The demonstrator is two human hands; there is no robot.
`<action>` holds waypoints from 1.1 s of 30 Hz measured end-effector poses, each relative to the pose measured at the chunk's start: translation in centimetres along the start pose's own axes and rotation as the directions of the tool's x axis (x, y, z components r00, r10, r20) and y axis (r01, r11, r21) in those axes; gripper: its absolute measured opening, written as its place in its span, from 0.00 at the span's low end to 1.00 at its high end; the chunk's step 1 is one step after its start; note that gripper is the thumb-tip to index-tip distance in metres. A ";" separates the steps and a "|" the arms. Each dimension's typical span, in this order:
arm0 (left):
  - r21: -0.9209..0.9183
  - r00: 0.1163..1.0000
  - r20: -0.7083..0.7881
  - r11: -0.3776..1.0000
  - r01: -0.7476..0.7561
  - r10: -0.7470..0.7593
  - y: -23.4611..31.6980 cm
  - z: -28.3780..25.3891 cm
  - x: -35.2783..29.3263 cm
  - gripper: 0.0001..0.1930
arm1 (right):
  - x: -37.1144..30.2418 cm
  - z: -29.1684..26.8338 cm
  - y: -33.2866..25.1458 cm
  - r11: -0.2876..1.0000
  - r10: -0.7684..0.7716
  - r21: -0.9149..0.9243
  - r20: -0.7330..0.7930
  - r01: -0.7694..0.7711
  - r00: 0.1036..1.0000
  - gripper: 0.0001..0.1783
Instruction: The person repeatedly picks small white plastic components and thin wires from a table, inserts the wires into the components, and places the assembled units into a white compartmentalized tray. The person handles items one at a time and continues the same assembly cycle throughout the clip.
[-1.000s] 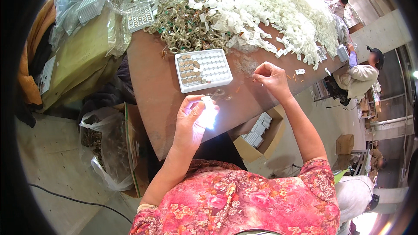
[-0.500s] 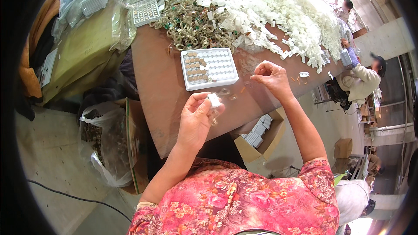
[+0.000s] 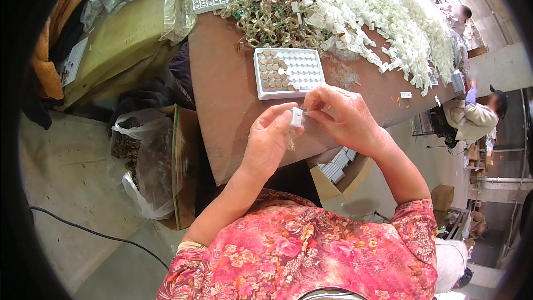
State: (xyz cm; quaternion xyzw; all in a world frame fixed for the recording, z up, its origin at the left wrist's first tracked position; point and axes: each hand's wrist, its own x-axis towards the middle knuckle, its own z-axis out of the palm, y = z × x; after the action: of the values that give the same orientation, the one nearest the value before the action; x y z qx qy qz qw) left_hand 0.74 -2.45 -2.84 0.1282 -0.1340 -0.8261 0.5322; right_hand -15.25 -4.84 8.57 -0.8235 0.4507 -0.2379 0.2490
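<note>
a pale yellow plastic-wrapped bundle (image 3: pixel 119 58) lies at the far left, with a clear plastic bag of dark brown bits (image 3: pixel 149 158) below it, against an open brown cardboard carton (image 3: pixel 184 166). at the brown table's (image 3: pixel 222 89) near edge, the person's left hand (image 3: pixel 270 138) is closed in a pinch, thumb and fingers gripping a small white block-shaped piece (image 3: pixel 297 117) above the tabletop. just beyond is a white rectangular plastic tray (image 3: pixel 277 95), brown round discs (image 3: pixel 272 68) filling its left part; behind it sits a heap of translucent coiled strands (image 3: pixel 272 19). the right hand (image 3: pixel 345 118) is bent in at the piece's right side, fingertips near it; whether they close on anything cannot be told. farther right spreads a big pile of small white tags (image 3: pixel 391 19), and then a co-worker in a cream top (image 3: pixel 478 118).
</note>
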 end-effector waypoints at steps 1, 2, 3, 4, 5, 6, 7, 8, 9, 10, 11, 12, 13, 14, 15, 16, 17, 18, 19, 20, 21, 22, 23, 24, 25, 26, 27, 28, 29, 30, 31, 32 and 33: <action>0.006 1.000 -0.002 1.000 0.004 -0.004 0.0 0.0 0.0 0.13 | 0.1 0.1 -0.1 0.999 -0.040 -0.021 -0.005 0.040 0.999 0.08; 0.013 1.000 -0.006 1.000 0.008 -0.008 0.0 0.1 0.0 0.13 | 0.2 0.1 -0.2 0.995 -0.080 -0.053 -0.014 0.079 0.997 0.08; 0.017 1.000 -0.002 1.000 0.010 -0.010 0.0 0.1 0.0 0.13 | 0.2 0.2 -0.3 0.992 -0.101 -0.069 -0.007 0.101 0.995 0.08; 0.022 1.000 0.000 1.000 0.011 -0.011 0.0 0.1 0.0 0.12 | 0.2 0.1 -0.5 0.988 -0.124 -0.096 -0.003 0.123 0.992 0.08; 0.029 1.000 -0.004 1.000 0.009 -0.009 0.0 0.1 0.0 0.12 | 0.2 0.1 -0.6 0.982 -0.148 -0.122 0.002 0.147 0.989 0.09; 0.059 1.000 -0.008 0.998 0.004 -0.004 0.0 0.1 0.0 0.12 | 0.2 0.0 -0.8 0.970 -0.169 -0.172 0.042 0.174 0.985 0.09; 0.090 1.000 -0.017 0.996 -0.003 0.004 -0.1 0.2 0.1 0.12 | 0.1 -0.1 -0.9 0.955 -0.187 -0.220 0.082 0.201 0.979 0.09; 0.104 1.000 -0.009 0.994 -0.018 0.019 -0.2 0.2 0.1 0.11 | 0.0 -0.2 -1.1 0.936 -0.203 -0.266 0.123 0.229 0.971 0.09; 0.144 1.000 -0.010 0.989 -0.012 0.014 -0.2 0.2 0.1 0.11 | 0.0 -0.1 -1.1 0.936 -0.197 -0.267 0.141 0.228 0.970 0.09; 0.167 1.000 0.005 0.986 -0.017 0.016 -0.2 0.2 0.2 0.11 | -0.1 0.0 -1.1 0.936 -0.190 -0.266 0.160 0.228 0.969 0.09; 0.200 1.000 -0.006 0.980 -0.011 0.013 -0.2 0.2 0.2 0.11 | -0.2 0.2 -1.0 0.936 -0.185 -0.266 0.179 0.229 0.966 0.09; 0.173 1.000 -0.009 0.985 -0.002 0.004 -0.2 0.3 0.1 0.11 | -0.2 0.4 -0.9 0.960 -0.163 -0.214 0.101 0.181 0.981 0.09; 0.158 0.999 -0.038 0.987 0.014 -0.008 -0.2 0.3 0.1 0.11 | -0.2 0.7 -0.8 0.977 -0.138 -0.158 0.025 0.140 0.990 0.08; 0.127 0.999 -0.041 0.992 0.014 -0.009 -0.1 0.4 0.0 0.11 | -0.3 1.0 -0.6 0.990 -0.106 -0.097 -0.047 0.101 0.993 0.08; 0.121 0.998 -0.051 0.992 0.025 -0.019 0.0 0.4 0.0 0.11 | -0.4 1.0 -0.4 0.994 -0.072 -0.085 -0.084 0.065 0.994 0.07; 0.101 0.999 -0.039 0.995 0.021 -0.017 0.1 0.4 0.0 0.11 | -0.6 0.9 -0.2 0.997 -0.037 -0.070 -0.116 0.029 0.993 0.07; 0.077 0.999 -0.032 0.997 0.010 -0.008 0.1 0.3 0.1 0.11 | -0.7 0.9 0.0 0.999 -0.007 -0.050 -0.156 -0.001 0.988 0.06; 0.071 1.000 -0.028 0.997 0.015 -0.013 0.2 0.2 0.1 0.11 | -0.9 1.0 0.2 0.998 0.006 -0.058 -0.137 -0.014 0.991 0.05; 0.064 0.999 -0.027 0.998 0.019 -0.017 0.2 0.2 0.1 0.11 | -1.2 1.1 0.2 0.998 0.017 -0.063 -0.131 -0.026 0.991 0.04; 0.057 0.999 -0.025 0.998 0.025 -0.024 0.1 0.1 0.1 0.11 | -1.4 1.2 0.3 0.997 0.031 -0.067 -0.127 -0.040 0.991 0.04; 0.065 0.999 -0.023 0.997 0.029 -0.028 0.1 0.0 0.1 0.11 | -1.4 1.6 0.4 0.998 -0.003 -0.067 -0.145 -0.007 0.989 0.04; 0.074 0.999 -0.020 0.997 0.032 -0.030 0.0 -0.1 0.2 0.11 | -1.4 1.9 0.5 0.998 -0.010 -0.069 -0.153 0.000 0.988 0.04; 0.064 1.000 0.000 0.998 0.020 -0.020 -0.1 -0.2 0.2 0.11 | -1.5 2.2 0.6 0.997 -0.019 -0.071 -0.159 0.008 0.987 0.05; 0.075 0.999 -0.028 0.997 0.037 -0.035 -0.2 -0.3 0.1 0.11 | -1.5 2.5 0.6 0.997 -0.024 -0.070 -0.158 0.013 0.987 0.05; 0.069 0.999 -0.037 0.997 0.038 -0.035 -0.3 -0.3 0.0 0.11 | -1.5 2.7 0.6 0.994 -0.047 -0.108 -0.164 0.029 0.985 0.05; 0.069 0.999 -0.042 0.997 0.030 -0.027 -0.3 -0.3 0.1 0.11 | -1.5 2.9 0.6 0.990 -0.065 -0.138 -0.166 0.042 0.984 0.05; 0.056 0.996 -0.078 0.998 0.038 -0.034 -0.4 -0.2 -0.1 0.11 | -1.5 3.2 0.6 0.987 -0.080 -0.151 -0.167 0.054 0.983 0.05; 0.014 0.999 -0.040 1.000 0.019 -0.018 -0.3 -0.1 0.0 0.11 | -1.4 3.4 0.6 0.986 -0.085 -0.153 -0.169 0.059 0.982 0.05; 0.035 0.998 -0.053 0.999 0.041 -0.039 -0.2 -0.1 0.0 0.11 | -1.3 3.7 0.5 0.988 -0.095 -0.140 -0.195 0.068 0.976 0.05; 0.023 0.998 -0.037 0.999 0.042 -0.041 -0.1 0.0 0.1 0.11 | -1.2 4.0 0.4 0.987 -0.104 -0.142 -0.222 0.073 0.969 0.05; 0.020 0.999 -0.025 0.999 0.042 -0.041 0.0 0.0 0.2 0.11 | -1.2 4.3 0.4 0.989 -0.092 -0.133 -0.247 0.060 0.965 0.05; 0.005 0.998 -0.026 0.998 0.062 -0.062 0.1 0.0 0.4 0.11 | -1.2 4.7 0.3 0.991 -0.075 -0.123 -0.270 0.043 0.960 0.05; -0.002 0.997 -0.044 0.998 0.067 -0.068 0.0 0.1 0.4 0.11 | -1.2 4.9 0.3 0.990 -0.078 -0.138 -0.291 0.039 0.953 0.06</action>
State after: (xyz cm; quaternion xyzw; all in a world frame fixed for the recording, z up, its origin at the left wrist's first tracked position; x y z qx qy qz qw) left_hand 0.58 -2.79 -2.75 0.1508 -0.1175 -0.8406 0.5069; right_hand -12.99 -2.96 4.48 -0.8061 0.4729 -0.3359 0.1173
